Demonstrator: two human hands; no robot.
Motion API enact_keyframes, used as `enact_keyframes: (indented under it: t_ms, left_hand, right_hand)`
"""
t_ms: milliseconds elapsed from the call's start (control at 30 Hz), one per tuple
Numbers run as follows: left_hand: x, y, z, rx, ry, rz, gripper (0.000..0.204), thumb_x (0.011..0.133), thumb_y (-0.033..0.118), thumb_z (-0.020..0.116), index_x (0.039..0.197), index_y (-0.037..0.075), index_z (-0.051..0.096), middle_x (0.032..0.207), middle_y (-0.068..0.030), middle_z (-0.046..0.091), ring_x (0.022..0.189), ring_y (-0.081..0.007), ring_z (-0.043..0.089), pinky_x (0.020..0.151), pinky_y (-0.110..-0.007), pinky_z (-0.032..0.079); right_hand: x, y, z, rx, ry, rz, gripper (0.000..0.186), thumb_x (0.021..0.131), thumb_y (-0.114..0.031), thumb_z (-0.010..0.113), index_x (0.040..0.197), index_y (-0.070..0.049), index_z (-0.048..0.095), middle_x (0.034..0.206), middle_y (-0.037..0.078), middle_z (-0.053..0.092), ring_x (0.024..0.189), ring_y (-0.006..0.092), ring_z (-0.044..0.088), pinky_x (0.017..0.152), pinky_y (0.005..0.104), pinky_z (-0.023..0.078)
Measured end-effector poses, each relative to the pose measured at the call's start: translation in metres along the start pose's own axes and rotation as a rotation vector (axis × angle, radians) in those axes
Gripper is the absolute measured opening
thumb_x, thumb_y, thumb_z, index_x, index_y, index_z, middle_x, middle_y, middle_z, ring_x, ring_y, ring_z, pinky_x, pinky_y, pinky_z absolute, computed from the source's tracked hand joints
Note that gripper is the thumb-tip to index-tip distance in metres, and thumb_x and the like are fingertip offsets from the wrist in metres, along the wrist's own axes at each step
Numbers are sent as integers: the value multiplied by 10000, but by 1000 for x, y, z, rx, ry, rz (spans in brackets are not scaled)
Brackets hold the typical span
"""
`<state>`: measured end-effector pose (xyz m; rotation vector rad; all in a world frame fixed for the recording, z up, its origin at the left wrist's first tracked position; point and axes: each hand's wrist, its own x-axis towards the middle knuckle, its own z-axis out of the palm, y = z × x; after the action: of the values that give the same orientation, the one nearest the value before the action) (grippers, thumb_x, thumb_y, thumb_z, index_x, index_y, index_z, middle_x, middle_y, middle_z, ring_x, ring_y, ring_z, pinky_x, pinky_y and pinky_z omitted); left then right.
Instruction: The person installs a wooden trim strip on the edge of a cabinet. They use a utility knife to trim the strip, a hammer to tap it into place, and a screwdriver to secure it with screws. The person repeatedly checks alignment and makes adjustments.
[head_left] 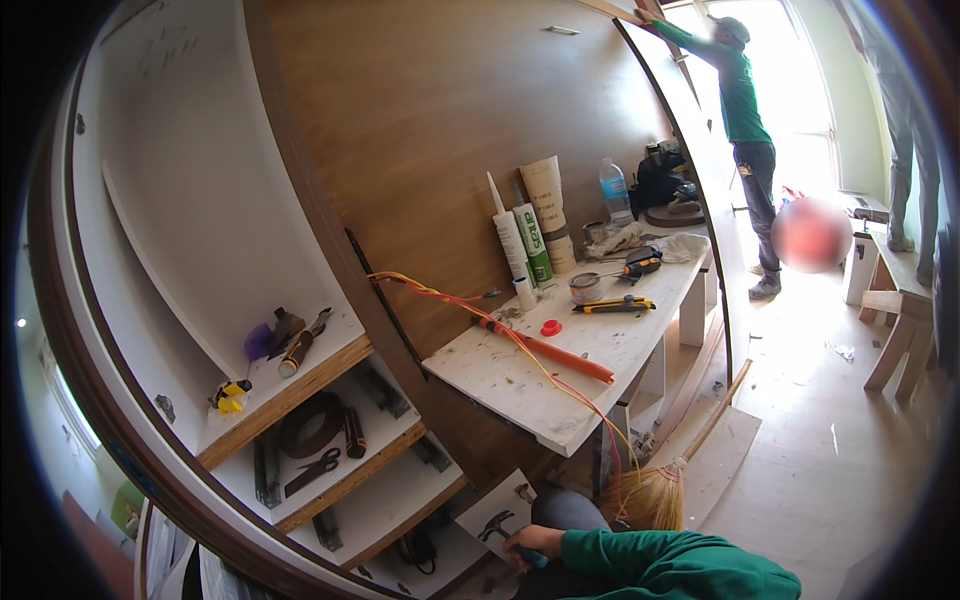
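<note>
My right hand (pixel 528 541) comes in from the lower right in a green sleeve, closed round the handle of a claw hammer (pixel 496 524). The hammer's metal head lies against or just in front of a small white board (pixel 478 506) with a fitting near its top edge; I cannot tell if they touch. Part of a grey-clad leg (pixel 568 511) shows behind the hand. A straw broom (pixel 650 492) rests to the right. My left hand is not in view.
An open cabinet (pixel 190 200) with shelves of tools fills the left. A white worktop (pixel 480 370) holds tubes, cans, cutters and cables. Another person (pixel 745 100) reaches up beside a panel at the back right. A second person's legs (pixel 895 150) stand on a wooden bench (pixel 890 300).
</note>
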<state>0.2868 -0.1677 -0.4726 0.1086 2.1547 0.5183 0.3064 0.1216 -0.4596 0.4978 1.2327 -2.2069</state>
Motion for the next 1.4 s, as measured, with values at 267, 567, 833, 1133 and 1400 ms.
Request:
enact_keyframes:
  t_ms: [267,567,833,1133,1400]
  left_hand:
    - [7,-5,-4,31,-20,19,566,1040,289,635,1491,-25,498,1485,-164,518,1296,-343,560,1037,-481,514]
    - [15,-10,-5,61,-32,30,577,1032,318,644,1482,-20,518,1466,-165,543,1290,-337,569,1037,-477,507]
    - [11,-4,-7,90,-35,35,586,1024,343,651,1473,-16,536,1450,-167,565,1285,-332,576,1038,-474,500]
    - [13,-6,-4,142,-23,54,600,1012,391,657,1447,-13,573,1426,-173,595,1272,-332,586,1034,-480,490]
    - [11,-11,-7,44,-16,24,654,1008,421,654,1496,4,531,1445,-172,590,1277,-344,583,1063,-478,468]
  right_hand:
    - [11,4,-4,4,-10,18,242,1026,-231,647,919,-14,640,792,92,606,644,223,643,578,393,575]
    - [11,3,1,-63,42,41,276,1058,-270,616,972,-8,624,720,74,575,602,229,613,564,406,548]
    - [12,5,0,-92,47,8,275,1053,-262,628,970,1,628,722,78,580,608,230,621,563,409,547]
    - [14,6,0,-34,45,13,290,1055,-251,633,939,15,630,709,93,577,602,240,619,557,414,544]
    - [19,7,-3,-91,65,-2,310,1057,-256,634,890,6,627,730,96,591,632,246,642,566,411,558]
